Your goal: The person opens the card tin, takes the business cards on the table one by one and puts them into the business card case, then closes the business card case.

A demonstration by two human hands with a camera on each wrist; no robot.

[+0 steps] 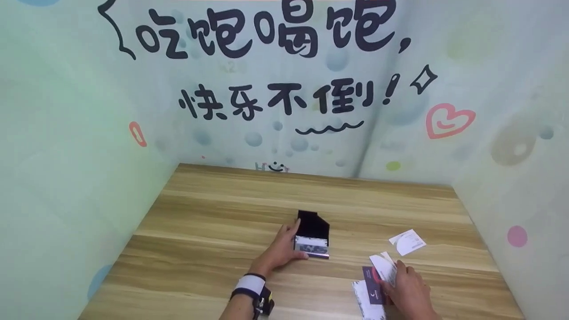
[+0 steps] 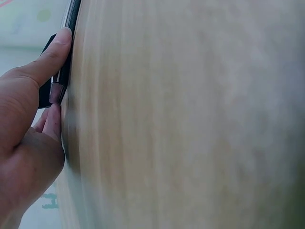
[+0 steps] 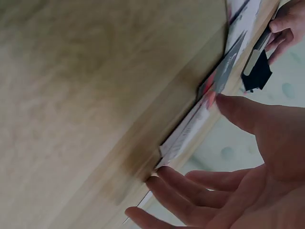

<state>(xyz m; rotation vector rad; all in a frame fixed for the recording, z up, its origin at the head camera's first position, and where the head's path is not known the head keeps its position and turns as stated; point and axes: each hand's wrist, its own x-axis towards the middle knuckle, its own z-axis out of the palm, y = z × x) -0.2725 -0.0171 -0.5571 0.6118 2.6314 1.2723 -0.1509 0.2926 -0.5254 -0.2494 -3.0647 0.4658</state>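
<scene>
A black card case [image 1: 312, 224] with its flap laid back lies on the table, a patterned white and grey strip across its near part. My left hand [image 1: 284, 246] grips it along the left side. In the left wrist view the thumb [image 2: 59, 43] presses on the case's edge, with fingers around its corner. My right hand [image 1: 411, 286] rests over a loose spread of cards, its fingers fairly straight and apart. Thumb and fingertips touch the edges of white cards [image 1: 381, 266]. Beneath these lie a dark purple card [image 1: 371, 284] and a white card with a speckled border [image 1: 362, 300].
Beyond my right hand lie more white cards [image 1: 408, 242], overlapping each other. The wood-grain table [image 1: 213, 222] is bounded by printed fabric walls [image 1: 275, 146] at the back and both sides. A band with a small device [image 1: 264, 302] sits on my left wrist.
</scene>
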